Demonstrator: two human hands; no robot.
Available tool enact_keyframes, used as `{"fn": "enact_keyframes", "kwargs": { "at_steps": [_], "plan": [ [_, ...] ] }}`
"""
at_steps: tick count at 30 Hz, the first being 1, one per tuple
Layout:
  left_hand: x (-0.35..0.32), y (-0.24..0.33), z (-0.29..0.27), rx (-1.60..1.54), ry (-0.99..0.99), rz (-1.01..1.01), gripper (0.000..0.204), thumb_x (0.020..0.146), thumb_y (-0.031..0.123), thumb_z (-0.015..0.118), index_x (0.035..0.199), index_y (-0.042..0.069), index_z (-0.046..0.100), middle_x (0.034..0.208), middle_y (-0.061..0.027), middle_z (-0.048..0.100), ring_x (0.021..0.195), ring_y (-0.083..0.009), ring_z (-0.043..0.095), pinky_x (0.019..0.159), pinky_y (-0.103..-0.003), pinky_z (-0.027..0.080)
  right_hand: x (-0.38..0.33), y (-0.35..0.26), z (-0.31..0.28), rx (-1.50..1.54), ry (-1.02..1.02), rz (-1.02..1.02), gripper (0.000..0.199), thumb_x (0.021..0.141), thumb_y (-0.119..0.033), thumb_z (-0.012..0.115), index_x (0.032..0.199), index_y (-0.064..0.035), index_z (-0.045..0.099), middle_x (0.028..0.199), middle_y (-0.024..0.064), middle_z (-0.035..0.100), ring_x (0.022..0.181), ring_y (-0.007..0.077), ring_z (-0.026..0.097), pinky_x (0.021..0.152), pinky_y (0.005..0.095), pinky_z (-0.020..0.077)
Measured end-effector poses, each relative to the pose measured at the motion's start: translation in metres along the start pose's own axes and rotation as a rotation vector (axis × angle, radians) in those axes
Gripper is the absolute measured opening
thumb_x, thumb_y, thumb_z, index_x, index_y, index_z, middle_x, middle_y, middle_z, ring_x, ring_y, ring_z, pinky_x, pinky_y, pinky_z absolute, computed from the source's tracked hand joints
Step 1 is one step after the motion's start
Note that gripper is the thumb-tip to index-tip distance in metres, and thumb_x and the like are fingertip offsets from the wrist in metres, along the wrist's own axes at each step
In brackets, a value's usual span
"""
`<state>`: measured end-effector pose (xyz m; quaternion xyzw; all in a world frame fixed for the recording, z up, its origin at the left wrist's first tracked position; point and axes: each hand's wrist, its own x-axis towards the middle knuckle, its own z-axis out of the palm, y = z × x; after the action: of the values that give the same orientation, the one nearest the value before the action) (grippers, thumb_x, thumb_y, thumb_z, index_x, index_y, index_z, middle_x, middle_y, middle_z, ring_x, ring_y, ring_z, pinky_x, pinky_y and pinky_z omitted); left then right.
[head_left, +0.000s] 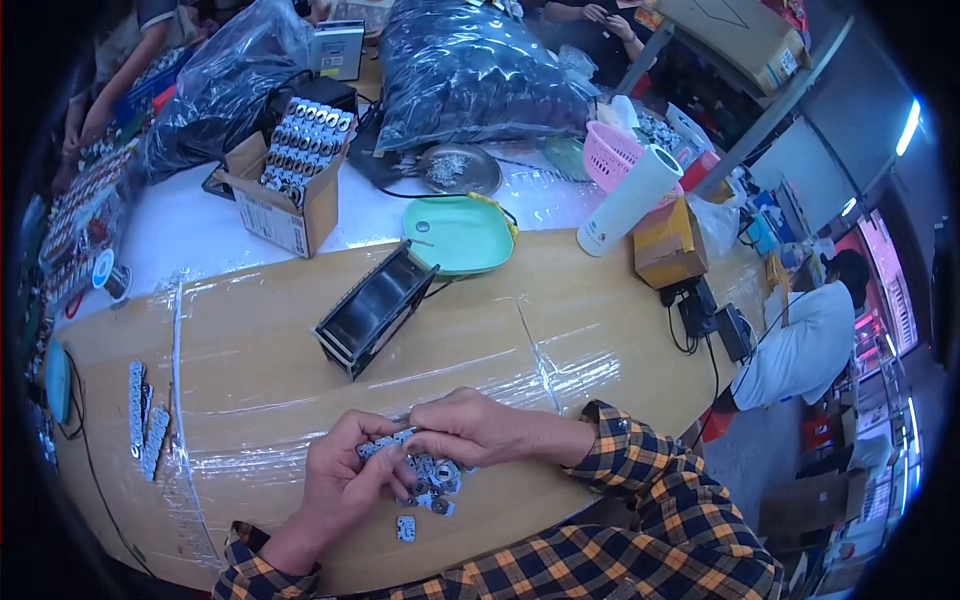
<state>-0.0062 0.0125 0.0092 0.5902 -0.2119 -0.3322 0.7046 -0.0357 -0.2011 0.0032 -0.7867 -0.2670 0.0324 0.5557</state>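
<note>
Both hands met over a wooden table point(300, 340) wrapped in clear film: the left hand point(340, 478) and right hand point(470, 428) together pinched a short strip of small metal parts point(385, 441). About eight loose parts point(432, 480) lay beneath. Farther off stood one black tray point(372, 308), one green dish point(460, 235), one cardboard box point(285, 195), and two plastic bags point(470, 70).

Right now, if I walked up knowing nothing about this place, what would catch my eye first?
Probably the two hands at the near edge of the film-wrapped wooden table: the left hand and right hand meet over a small heap of little metal parts, pinching a short row of them. Beyond them lie a black open-ended tray and a green dish, with a cardboard box of metal pieces to the left.
</note>
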Motion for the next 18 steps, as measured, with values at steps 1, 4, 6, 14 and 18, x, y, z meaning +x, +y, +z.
{"fn": "enact_keyframes", "kwargs": {
  "at_steps": [1, 4, 6, 14, 18],
  "plan": [
    [0.0014, -0.0009, -0.0008, -0.052, -0.017, -0.008, 0.016, 0.094, 0.0, 0.05, 0.109, -0.005, 0.048, 0.08, -0.0123, 0.064, 0.067, -0.0112, 0.064, 0.056, -0.021, 0.053, 0.0003, 0.0, -0.0012, -0.003, 0.005, -0.007, 0.021, 0.093, -0.015, 0.057, 0.078, -0.002, 0.053, 0.06, 0.0098, 0.051, 0.053, 0.0239, 0.054, 0.05, 0.0348, 0.0412],
    [0.0024, 0.0024, -0.0016, -0.108, -0.048, -0.011, 0.017, 0.094, 0.0, 0.048, 0.111, -0.005, 0.047, 0.08, -0.0127, 0.064, 0.068, -0.0131, 0.065, 0.06, -0.022, 0.054, -0.0002, 0.0005, -0.0048, 0.019, 0.007, 0.01, 0.019, 0.092, -0.015, 0.059, 0.079, -0.0019, 0.054, 0.06, 0.0102, 0.05, 0.052, 0.0237, 0.054, 0.05, 0.035, 0.0409],
    [0.0016, 0.0005, -0.0015, -0.081, -0.027, 0.007, 0.018, 0.095, 0.0, 0.047, 0.111, -0.006, 0.047, 0.082, -0.0131, 0.064, 0.07, -0.0134, 0.065, 0.062, -0.023, 0.055, -0.0008, 0.0041, -0.0073, -0.069, -0.019, 0.109, 0.018, 0.091, -0.015, 0.06, 0.081, -0.0018, 0.055, 0.06, 0.0102, 0.05, 0.053, 0.0232, 0.055, 0.05, 0.0348, 0.0409],
    [0.0059, -0.0028, -0.0024, 0.055, 0.022, 0.047, 0.014, 0.092, -0.002, 0.051, 0.105, -0.007, 0.054, 0.091, -0.013, 0.063, 0.075, -0.012, 0.065, 0.062, -0.023, 0.056, 0.0004, 0.007, -0.0039, -0.077, 0.033, -0.011, 0.018, 0.091, -0.015, 0.061, 0.081, -0.0014, 0.056, 0.064, 0.0118, 0.052, 0.055, 0.0269, 0.055, 0.051, 0.0356, 0.0412],
    [0.0039, -0.0003, 0.0002, 0.268, 0.114, 0.13, 0.013, 0.09, -0.003, 0.055, 0.102, -0.006, 0.057, 0.087, -0.0099, 0.063, 0.07, -0.0101, 0.064, 0.058, -0.021, 0.054, -0.0009, 0.0036, -0.0064, -0.097, 0.06, -0.018, 0.017, 0.091, -0.014, 0.06, 0.081, -0.0011, 0.057, 0.064, 0.0124, 0.053, 0.055, 0.0267, 0.055, 0.051, 0.0359, 0.0413]
  ]
}}
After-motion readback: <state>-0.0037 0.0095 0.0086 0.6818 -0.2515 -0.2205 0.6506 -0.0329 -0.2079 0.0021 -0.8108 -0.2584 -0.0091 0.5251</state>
